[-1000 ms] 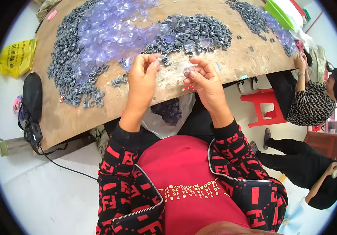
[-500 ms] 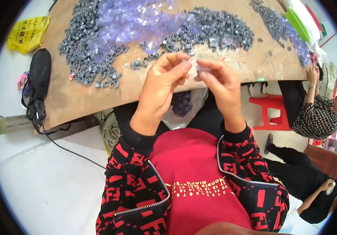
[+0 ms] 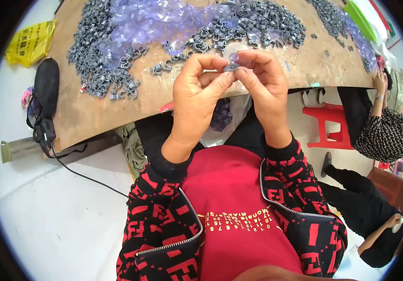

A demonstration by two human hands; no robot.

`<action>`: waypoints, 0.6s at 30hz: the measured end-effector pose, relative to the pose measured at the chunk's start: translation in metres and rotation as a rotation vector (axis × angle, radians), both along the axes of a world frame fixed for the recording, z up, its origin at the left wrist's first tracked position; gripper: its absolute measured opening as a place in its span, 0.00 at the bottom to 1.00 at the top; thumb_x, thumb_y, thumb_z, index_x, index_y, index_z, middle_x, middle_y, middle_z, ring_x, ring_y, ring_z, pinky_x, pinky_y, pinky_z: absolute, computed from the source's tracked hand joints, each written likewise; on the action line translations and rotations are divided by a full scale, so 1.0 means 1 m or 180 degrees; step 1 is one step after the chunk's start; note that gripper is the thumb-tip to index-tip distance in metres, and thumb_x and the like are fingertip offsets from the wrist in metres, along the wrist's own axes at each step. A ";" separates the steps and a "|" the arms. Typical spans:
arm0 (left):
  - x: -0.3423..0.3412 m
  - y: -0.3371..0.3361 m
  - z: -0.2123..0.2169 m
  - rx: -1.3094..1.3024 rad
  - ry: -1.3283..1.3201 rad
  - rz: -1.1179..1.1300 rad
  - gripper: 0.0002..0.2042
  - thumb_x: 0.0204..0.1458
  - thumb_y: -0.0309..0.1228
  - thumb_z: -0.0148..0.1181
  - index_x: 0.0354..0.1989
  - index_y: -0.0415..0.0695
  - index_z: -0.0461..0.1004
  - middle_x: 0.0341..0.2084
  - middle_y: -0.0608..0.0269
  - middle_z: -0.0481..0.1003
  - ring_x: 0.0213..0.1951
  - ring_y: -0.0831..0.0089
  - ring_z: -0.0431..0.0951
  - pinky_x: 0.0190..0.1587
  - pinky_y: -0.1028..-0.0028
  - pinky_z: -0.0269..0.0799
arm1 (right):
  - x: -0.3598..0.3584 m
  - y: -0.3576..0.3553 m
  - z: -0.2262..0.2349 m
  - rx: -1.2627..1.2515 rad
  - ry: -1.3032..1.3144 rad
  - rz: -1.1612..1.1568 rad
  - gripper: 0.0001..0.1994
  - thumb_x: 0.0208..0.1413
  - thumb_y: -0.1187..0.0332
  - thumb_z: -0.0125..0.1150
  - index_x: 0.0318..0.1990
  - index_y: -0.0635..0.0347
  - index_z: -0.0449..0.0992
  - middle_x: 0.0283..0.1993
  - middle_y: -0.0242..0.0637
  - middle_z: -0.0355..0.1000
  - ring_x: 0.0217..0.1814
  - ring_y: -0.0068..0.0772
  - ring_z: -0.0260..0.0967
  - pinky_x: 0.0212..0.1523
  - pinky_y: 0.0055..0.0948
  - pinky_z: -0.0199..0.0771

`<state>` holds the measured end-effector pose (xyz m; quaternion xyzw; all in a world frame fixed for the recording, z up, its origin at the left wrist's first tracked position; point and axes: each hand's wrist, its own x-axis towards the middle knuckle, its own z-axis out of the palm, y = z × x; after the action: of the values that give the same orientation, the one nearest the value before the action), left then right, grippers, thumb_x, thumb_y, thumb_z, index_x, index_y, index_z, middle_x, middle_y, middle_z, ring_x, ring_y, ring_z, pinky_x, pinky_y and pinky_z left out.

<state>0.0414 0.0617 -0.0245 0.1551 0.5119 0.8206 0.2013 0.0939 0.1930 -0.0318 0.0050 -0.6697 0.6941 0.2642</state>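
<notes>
A small grey clip (image 3: 230, 68) with a clear suction cup (image 3: 235, 58) is pinched between the fingertips of both hands, raised just above the near edge of the wooden surface (image 3: 117, 112). The left hand (image 3: 200, 100) is closed on it with thumb and forefinger; the right hand (image 3: 266, 86) is pressed in from the other side. Exactly how the two parts meet cannot be made out. Beyond the hands, on the surface, a heap of grey clips (image 3: 96, 51) and clear cups (image 3: 145, 23) is spread. The piece is judged light, the clip stiff, the cup soft and slippery; it is best gripped by the clip's body.
</notes>
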 end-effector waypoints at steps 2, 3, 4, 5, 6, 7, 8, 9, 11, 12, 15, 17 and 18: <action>0.005 -0.001 0.002 -0.0033 0.0175 -0.0089 0.09 0.53 0.19 0.57 0.42 0.37 0.69 0.36 0.62 0.73 0.39 0.76 0.77 0.40 0.79 0.75 | 0.004 0.002 0.000 0.0031 -0.0179 -0.0072 0.11 0.56 0.79 0.54 0.47 0.65 0.70 0.44 0.35 0.71 0.48 0.22 0.67 0.49 0.21 0.67; 0.007 -0.001 0.002 -0.0060 0.0133 -0.0120 0.09 0.53 0.20 0.56 0.42 0.37 0.69 0.36 0.62 0.74 0.39 0.75 0.77 0.41 0.78 0.75 | 0.004 0.002 0.004 -0.0443 -0.0166 0.0153 0.11 0.56 0.79 0.54 0.47 0.65 0.70 0.44 0.35 0.71 0.48 0.22 0.67 0.49 0.22 0.68; 0.006 0.000 0.002 -0.0052 0.0130 -0.0138 0.09 0.53 0.20 0.56 0.42 0.37 0.69 0.36 0.62 0.74 0.39 0.75 0.77 0.41 0.78 0.75 | 0.002 0.005 0.002 -0.0435 -0.0168 0.0135 0.11 0.56 0.79 0.54 0.47 0.65 0.70 0.44 0.35 0.71 0.48 0.22 0.67 0.49 0.22 0.68; 0.006 0.000 0.001 0.0054 -0.0009 -0.0183 0.09 0.54 0.20 0.56 0.42 0.37 0.69 0.36 0.61 0.73 0.39 0.75 0.77 0.41 0.78 0.75 | 0.001 0.007 -0.001 -0.0699 -0.0201 0.0191 0.11 0.56 0.78 0.55 0.47 0.64 0.70 0.43 0.35 0.71 0.47 0.23 0.67 0.48 0.23 0.68; 0.006 0.001 0.001 0.0160 -0.0145 -0.0227 0.09 0.54 0.21 0.56 0.42 0.36 0.69 0.37 0.61 0.73 0.38 0.74 0.78 0.41 0.78 0.74 | 0.000 0.009 -0.003 -0.0963 -0.0230 0.0248 0.11 0.56 0.78 0.55 0.47 0.64 0.70 0.43 0.35 0.71 0.47 0.23 0.67 0.48 0.24 0.68; 0.006 -0.001 0.000 0.0186 -0.0352 -0.0283 0.09 0.54 0.23 0.57 0.42 0.36 0.69 0.38 0.60 0.73 0.37 0.74 0.78 0.39 0.77 0.74 | 0.000 0.009 -0.004 -0.1087 -0.0254 0.0319 0.11 0.56 0.77 0.55 0.47 0.64 0.70 0.43 0.35 0.71 0.46 0.23 0.68 0.47 0.24 0.68; 0.005 0.000 -0.001 0.0192 -0.0349 -0.0286 0.09 0.54 0.23 0.57 0.42 0.36 0.69 0.38 0.60 0.73 0.37 0.74 0.78 0.39 0.77 0.74 | -0.001 0.008 -0.002 -0.1081 -0.0250 0.0316 0.11 0.56 0.77 0.55 0.47 0.64 0.70 0.43 0.35 0.71 0.46 0.23 0.68 0.47 0.24 0.68; 0.003 0.002 -0.003 0.0233 -0.0357 -0.0140 0.10 0.54 0.25 0.58 0.42 0.36 0.69 0.38 0.60 0.73 0.36 0.75 0.77 0.38 0.78 0.74 | -0.002 0.008 0.000 -0.1119 -0.0218 0.0358 0.11 0.56 0.77 0.55 0.46 0.64 0.70 0.43 0.35 0.71 0.45 0.23 0.68 0.47 0.24 0.68; 0.000 0.003 -0.004 0.0317 -0.0547 0.0047 0.11 0.53 0.29 0.60 0.41 0.37 0.69 0.33 0.63 0.73 0.33 0.78 0.75 0.33 0.81 0.70 | 0.001 0.006 0.000 -0.1171 -0.0194 0.0409 0.10 0.56 0.77 0.55 0.46 0.64 0.70 0.43 0.35 0.71 0.45 0.23 0.68 0.46 0.23 0.68; 0.001 0.000 -0.005 0.0313 -0.0545 0.0053 0.11 0.53 0.29 0.60 0.41 0.37 0.69 0.33 0.63 0.73 0.33 0.78 0.75 0.33 0.81 0.70 | 0.005 0.008 -0.001 -0.1132 -0.0252 0.0519 0.10 0.55 0.78 0.55 0.46 0.64 0.71 0.43 0.35 0.71 0.45 0.23 0.68 0.46 0.23 0.68; -0.010 -0.003 -0.009 0.0523 -0.1246 -0.0695 0.10 0.52 0.29 0.61 0.39 0.39 0.70 0.30 0.66 0.72 0.32 0.80 0.74 0.32 0.83 0.67 | 0.000 0.008 0.001 -0.1001 -0.0412 0.0630 0.10 0.55 0.78 0.55 0.45 0.63 0.71 0.42 0.34 0.71 0.44 0.22 0.68 0.46 0.23 0.67; -0.004 0.001 -0.014 0.0357 -0.0723 -0.0179 0.09 0.52 0.28 0.61 0.38 0.40 0.70 0.30 0.68 0.72 0.31 0.82 0.71 0.32 0.84 0.65 | 0.000 0.001 -0.005 -0.0817 -0.0593 0.0412 0.11 0.54 0.77 0.57 0.46 0.63 0.71 0.43 0.33 0.71 0.44 0.21 0.68 0.47 0.22 0.67; -0.001 0.003 -0.016 0.0267 -0.0467 0.0079 0.08 0.53 0.28 0.61 0.37 0.41 0.70 0.30 0.69 0.72 0.30 0.83 0.70 0.32 0.84 0.65 | -0.002 -0.002 -0.006 -0.0829 -0.0609 0.0415 0.11 0.54 0.77 0.57 0.46 0.63 0.71 0.43 0.33 0.71 0.44 0.21 0.68 0.47 0.22 0.67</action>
<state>0.0402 0.0647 -0.0404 0.0965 0.4628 0.8529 0.2214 0.0919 0.1907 -0.0374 -0.0519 -0.5944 0.7880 0.1521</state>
